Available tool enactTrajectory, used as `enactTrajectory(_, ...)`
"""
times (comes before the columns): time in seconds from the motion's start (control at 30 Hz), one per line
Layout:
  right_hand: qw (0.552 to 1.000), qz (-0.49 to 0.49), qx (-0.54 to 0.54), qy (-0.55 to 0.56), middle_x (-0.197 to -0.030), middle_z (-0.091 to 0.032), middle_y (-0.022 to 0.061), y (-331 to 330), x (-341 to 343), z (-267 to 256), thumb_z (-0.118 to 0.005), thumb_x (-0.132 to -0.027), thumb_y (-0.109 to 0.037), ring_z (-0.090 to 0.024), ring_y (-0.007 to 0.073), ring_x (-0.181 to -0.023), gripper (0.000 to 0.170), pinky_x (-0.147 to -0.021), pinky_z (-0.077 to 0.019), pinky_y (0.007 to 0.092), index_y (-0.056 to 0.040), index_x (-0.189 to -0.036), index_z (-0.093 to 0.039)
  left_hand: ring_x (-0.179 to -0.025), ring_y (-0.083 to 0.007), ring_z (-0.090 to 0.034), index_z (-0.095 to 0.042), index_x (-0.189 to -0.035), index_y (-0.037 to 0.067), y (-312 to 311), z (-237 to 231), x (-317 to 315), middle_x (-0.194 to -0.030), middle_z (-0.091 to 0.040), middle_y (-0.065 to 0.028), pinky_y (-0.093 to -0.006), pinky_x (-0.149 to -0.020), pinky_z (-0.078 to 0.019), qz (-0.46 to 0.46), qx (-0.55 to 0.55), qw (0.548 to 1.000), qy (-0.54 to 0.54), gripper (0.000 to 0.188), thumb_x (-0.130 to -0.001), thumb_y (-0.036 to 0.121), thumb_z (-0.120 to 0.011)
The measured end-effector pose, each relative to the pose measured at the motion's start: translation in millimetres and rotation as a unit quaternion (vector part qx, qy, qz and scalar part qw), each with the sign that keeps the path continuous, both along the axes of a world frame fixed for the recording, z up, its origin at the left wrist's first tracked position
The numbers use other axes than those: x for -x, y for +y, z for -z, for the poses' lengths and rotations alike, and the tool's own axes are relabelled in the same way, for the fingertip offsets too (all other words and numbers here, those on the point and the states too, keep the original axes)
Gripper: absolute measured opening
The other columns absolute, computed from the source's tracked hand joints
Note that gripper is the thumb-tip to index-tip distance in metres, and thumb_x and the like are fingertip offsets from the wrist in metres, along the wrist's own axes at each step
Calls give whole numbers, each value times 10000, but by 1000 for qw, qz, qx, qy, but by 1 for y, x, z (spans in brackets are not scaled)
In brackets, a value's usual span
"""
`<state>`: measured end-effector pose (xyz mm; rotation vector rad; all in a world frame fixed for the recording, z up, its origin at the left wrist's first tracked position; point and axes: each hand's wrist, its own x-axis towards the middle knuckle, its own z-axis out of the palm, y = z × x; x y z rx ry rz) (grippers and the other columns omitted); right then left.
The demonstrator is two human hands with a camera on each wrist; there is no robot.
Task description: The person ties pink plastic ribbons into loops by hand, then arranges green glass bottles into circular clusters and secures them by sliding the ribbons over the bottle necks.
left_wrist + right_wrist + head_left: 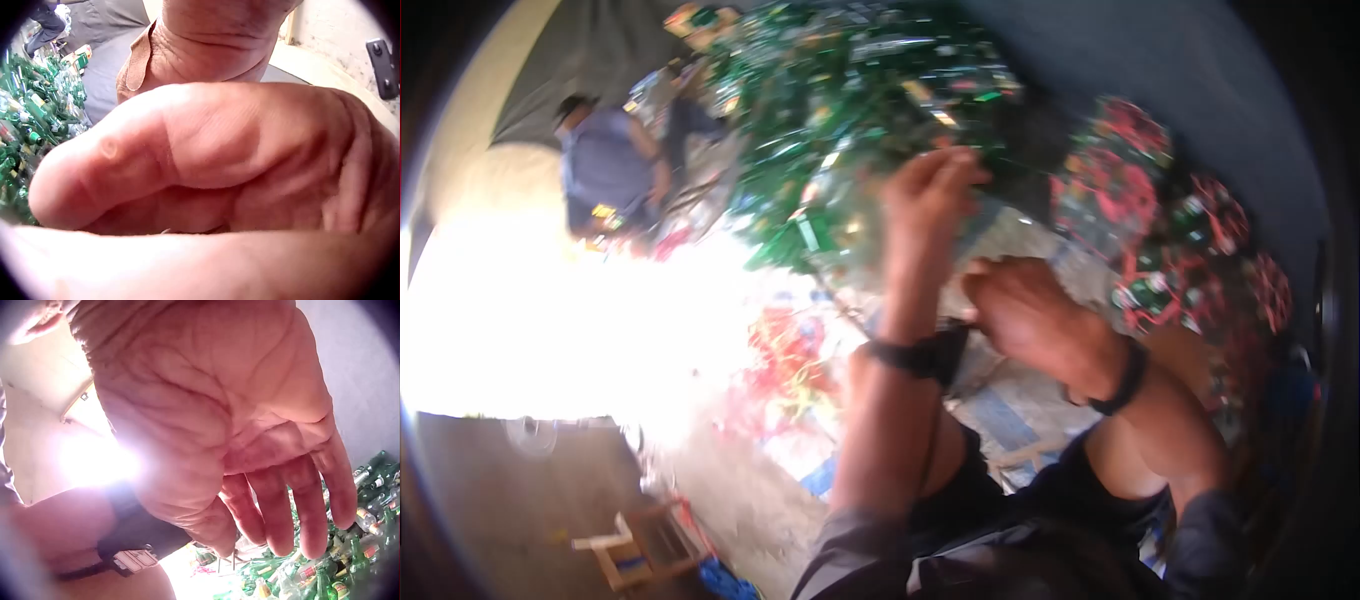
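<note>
My left hand (pixel 932 195) is raised in front of the heap of green glass bottles (pixel 840 110), its fingers loosely bent. The left wrist view shows the curled palm and a digit (pixel 100 169) up close, with no held thing visible. My right hand (pixel 1030 310) is beside the left wrist, near the black wrist strap (pixel 910 358). Its fingers (pixel 306 512) hang relaxed and slightly spread in the right wrist view, with nothing in them. The strapped forearm's black strap with a pale label (pixel 136 557) lies below that palm.
Pink-and-red mesh bundles of bottles (pixel 1120 190) stand at the right. A person (pixel 610 165) is at the far left beside the heap. Red and yellow strands (pixel 785 365) lie on the ground. A wooden frame (pixel 645 550) and blue material (pixel 725 580) are lower left. Bright light washes out the left.
</note>
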<state>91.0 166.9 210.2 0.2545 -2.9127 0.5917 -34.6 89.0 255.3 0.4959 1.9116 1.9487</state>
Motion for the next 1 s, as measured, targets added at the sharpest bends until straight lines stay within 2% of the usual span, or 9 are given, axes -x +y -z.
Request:
enactTrajectory(0.17, 1000, -18, -19, 14, -952, -664, 145, 0, -7, -15, -706, -839, -88, -698, 322, -877, 156, -768, -561, 455, -44, -978, -648, -650, -85, -578, -731, -1100, -29, 7, 10, 0, -870, -728, -78, -232, -624, -486, 22, -90, 995, -39, 234, -974, 163, -691)
enactTrajectory(0.23, 1000, -24, 13, 1, -967, -635, 162, 4, -6, -15, -729, -842, -129, -672, 382, -879, 185, -744, -536, 479, -31, -946, -611, -663, -86, -582, -738, -1074, -25, 10, 10, -1, -856, -726, -72, -236, -623, -485, 30, -83, 996, -11, 226, -964, 167, -689)
enactTrajectory(0.3, 1000, -21, -3, -10, -954, -630, 165, 4, -6, -15, -724, -849, -131, -669, 377, -864, 181, -738, -533, 483, -23, -929, -604, -673, -91, -585, -744, -1069, -22, 12, 9, -2, -860, -727, -66, -240, -626, -486, 23, -80, 997, -2, 230, -953, 168, -685)
enactTrajectory(0.37, 999, -15, -27, -30, -994, -656, 150, 4, -8, -12, -720, -869, -135, -692, 342, -883, 214, -773, -558, 466, -49, -1045, -633, -684, -99, -593, -742, -1083, -29, 12, 8, -5, -857, -728, -64, -246, -632, -490, 18, -56, 998, -3, 254, -948, 180, -689)
enactTrajectory(0.4, 999, -17, -28, -28, -994, -656, 150, 4, -9, -12, -720, -869, -135, -692, 342, -883, 214, -773, -558, 466, -49, -1045, -633, -760, -114, -628, -708, -1101, -81, 12, 8, -5, -859, -717, -70, -267, -683, -495, 27, -53, 998, -12, 322, -947, 197, -660)
enactTrajectory(0.5, 998, -11, -40, -47, -1003, -652, 149, 5, -10, -13, -695, -897, -159, -691, 340, -891, 218, -776, -559, 470, -53, -1072, -620, -773, -121, -639, -703, -1107, -91, 11, 9, -7, -863, -715, -75, -272, -690, -503, 31, -66, 997, -10, 333, -950, 199, -659)
enactTrajectory(0.7, 996, -13, -51, -67, -1031, -663, 153, 6, -9, -10, -690, -910, -181, -700, 347, -898, 233, -763, -564, 467, -55, -1093, -618, -685, -103, -606, -740, -1107, -38, 11, 6, -9, -847, -730, -64, -250, -625, -496, 28, -69, 997, -16, 269, -962, 179, -674)
enactTrajectory(0.8, 999, -13, -22, -42, -937, -646, 166, 6, -11, -6, -761, -847, -164, -690, 366, -852, 241, -730, -549, 464, -11, -978, -629, -677, -102, -606, -739, -1099, -39, 8, 0, -11, -849, -731, -70, -250, -618, -495, 41, -69, 996, -23, 264, -964, 177, -666)
enactTrajectory(1.0, 997, -27, -42, -62, -987, -684, 144, 7, -12, -2, -722, -870, -165, -718, 338, -872, 256, -750, -568, 454, -56, -1079, -622, -676, -102, -605, -737, -1084, -41, 8, 4, -9, -848, -727, -75, -248, -615, -493, 41, -81, 996, -15, 258, -961, 174, -664)
